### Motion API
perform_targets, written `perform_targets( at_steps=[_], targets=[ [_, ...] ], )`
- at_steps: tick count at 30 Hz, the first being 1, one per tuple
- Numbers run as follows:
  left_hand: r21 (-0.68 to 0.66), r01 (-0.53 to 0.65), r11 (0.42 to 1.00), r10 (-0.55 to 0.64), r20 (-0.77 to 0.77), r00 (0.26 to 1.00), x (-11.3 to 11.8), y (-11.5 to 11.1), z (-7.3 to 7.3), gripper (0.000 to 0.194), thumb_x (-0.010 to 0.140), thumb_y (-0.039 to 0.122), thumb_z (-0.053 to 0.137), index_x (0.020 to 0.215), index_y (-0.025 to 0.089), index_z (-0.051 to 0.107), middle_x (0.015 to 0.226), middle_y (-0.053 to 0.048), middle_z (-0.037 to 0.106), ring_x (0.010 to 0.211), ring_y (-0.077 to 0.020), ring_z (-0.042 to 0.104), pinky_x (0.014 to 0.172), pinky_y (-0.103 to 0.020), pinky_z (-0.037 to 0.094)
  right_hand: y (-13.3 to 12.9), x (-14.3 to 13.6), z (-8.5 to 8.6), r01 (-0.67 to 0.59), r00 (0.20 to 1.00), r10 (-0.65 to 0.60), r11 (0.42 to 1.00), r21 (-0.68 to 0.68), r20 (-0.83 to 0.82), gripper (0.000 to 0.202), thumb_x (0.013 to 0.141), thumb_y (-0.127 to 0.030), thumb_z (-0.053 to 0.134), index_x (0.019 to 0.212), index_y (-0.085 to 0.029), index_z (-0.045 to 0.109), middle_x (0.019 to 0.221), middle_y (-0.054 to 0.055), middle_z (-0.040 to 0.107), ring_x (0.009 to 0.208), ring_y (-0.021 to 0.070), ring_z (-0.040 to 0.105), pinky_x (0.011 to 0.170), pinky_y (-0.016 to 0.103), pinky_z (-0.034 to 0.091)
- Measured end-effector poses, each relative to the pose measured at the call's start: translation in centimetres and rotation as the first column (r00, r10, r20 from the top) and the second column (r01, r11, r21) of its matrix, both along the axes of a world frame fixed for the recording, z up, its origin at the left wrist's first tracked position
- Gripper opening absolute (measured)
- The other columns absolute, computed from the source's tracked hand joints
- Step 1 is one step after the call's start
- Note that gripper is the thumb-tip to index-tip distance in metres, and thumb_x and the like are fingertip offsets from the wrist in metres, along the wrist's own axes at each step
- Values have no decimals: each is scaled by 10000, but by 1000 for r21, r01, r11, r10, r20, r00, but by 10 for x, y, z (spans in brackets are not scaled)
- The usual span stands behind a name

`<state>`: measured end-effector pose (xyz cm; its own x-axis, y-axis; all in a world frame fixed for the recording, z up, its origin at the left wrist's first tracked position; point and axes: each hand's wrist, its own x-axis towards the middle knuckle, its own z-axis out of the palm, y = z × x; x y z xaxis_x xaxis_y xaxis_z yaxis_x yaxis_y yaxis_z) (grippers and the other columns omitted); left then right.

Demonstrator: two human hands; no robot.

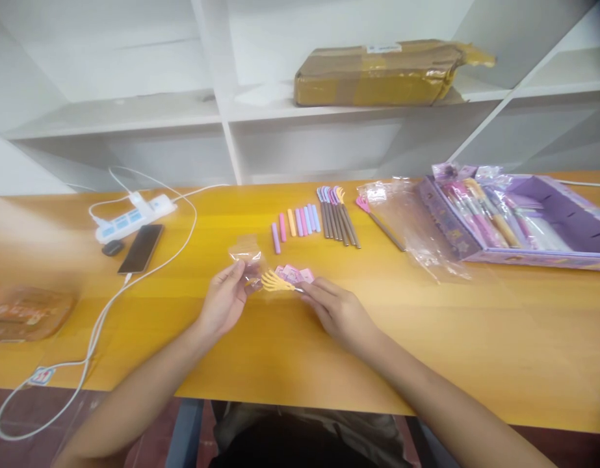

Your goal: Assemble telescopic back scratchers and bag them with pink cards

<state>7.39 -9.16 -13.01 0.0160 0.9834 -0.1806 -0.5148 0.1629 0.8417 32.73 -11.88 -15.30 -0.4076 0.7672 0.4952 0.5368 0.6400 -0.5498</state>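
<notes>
Pinched in my left hand (226, 292) is a small clear plastic bag (248, 257). My right hand (341, 309) grips a back scratcher with a yellow claw head (276, 281), which points left toward the bag's opening; most of its rod is hidden in my fingers. Several pink printed cards (292, 272) lie just behind the claw. Farther back, several pastel handle tubes (300, 221) stand in a row beside a group of metal-rod back scratchers (336, 218). A single back scratcher with a pink head (383, 224) lies to their right.
A purple display box (475, 255) holding bagged items stands at the right, with loose clear wrappers (417, 240) beside it. At the left are a power strip (134, 220), a phone (140, 248), white cables and an orange packet (29, 313). A taped carton (372, 75) sits on the shelf.
</notes>
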Motion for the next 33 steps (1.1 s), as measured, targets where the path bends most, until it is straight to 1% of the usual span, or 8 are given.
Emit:
perform_targets(
  at_steps=[3,9,14,20,23,27,29,33],
  targets=[
    [-9,20,1000,-20,-7,1000,-2,1,1,302,799,401,924,958,164,823,968,-61,772,865,-147,713,735,-236,619,1,2,3,5,1000,-5,1000,17,-1,332,1085,-205,507,1371,-233,673,1136,111,748,1011,208,763,893,336,648],
    [-29,47,998,-48,-40,998,-1,1,5,330,739,342,965,963,172,792,895,-37,737,824,-152,716,716,-247,628,2,4,3,13,1000,-13,1000,-1,-14,342,1087,-215,503,1379,-247,680,1124,109,746,1016,213,758,893,341,641],
    [-15,65,998,-66,-54,996,0,0,10,331,720,340,978,873,150,754,821,-12,690,786,-129,690,723,-236,637,3,6,4,12,999,-12,1000,6,-37,350,1086,-199,496,1387,-240,670,1067,99,734,966,198,746,852,322,633],
    [-33,36,999,-38,-46,998,-2,1,12,338,716,345,982,819,140,733,835,-27,716,810,-134,713,756,-227,642,4,6,7,-17,998,15,999,-34,-56,364,1090,-207,487,1402,-255,669,1148,105,745,1073,211,747,953,353,630],
    [-46,44,998,-45,-26,999,-2,2,11,327,733,342,971,807,143,722,827,-22,716,808,-129,715,781,-229,646,5,9,7,-15,999,13,999,-38,-53,347,1092,-228,488,1375,-256,688,1152,107,745,1066,214,747,963,359,628],
    [-74,53,996,-53,9,999,0,1,7,330,718,341,982,833,147,741,855,-33,745,838,-140,730,812,-239,649,6,11,7,4,999,-5,999,-34,-41,326,1094,-242,492,1344,-253,700,1099,102,744,994,210,750,880,338,635],
    [-67,70,995,-70,9,998,1,0,4,338,708,335,988,862,145,754,858,-35,752,823,-136,728,783,-229,646,6,11,7,13,999,-15,1000,-26,-40,311,1094,-241,497,1327,-250,704,1078,98,743,976,208,751,851,330,633],
    [-43,100,994,-100,-2,995,2,-2,1,330,720,309,984,887,141,755,847,-28,753,775,-113,713,737,-203,638,6,10,7,-2,998,1,1000,-17,-56,292,1088,-224,521,1309,-235,711,1111,99,749,1018,205,752,895,330,630]
  ],
)
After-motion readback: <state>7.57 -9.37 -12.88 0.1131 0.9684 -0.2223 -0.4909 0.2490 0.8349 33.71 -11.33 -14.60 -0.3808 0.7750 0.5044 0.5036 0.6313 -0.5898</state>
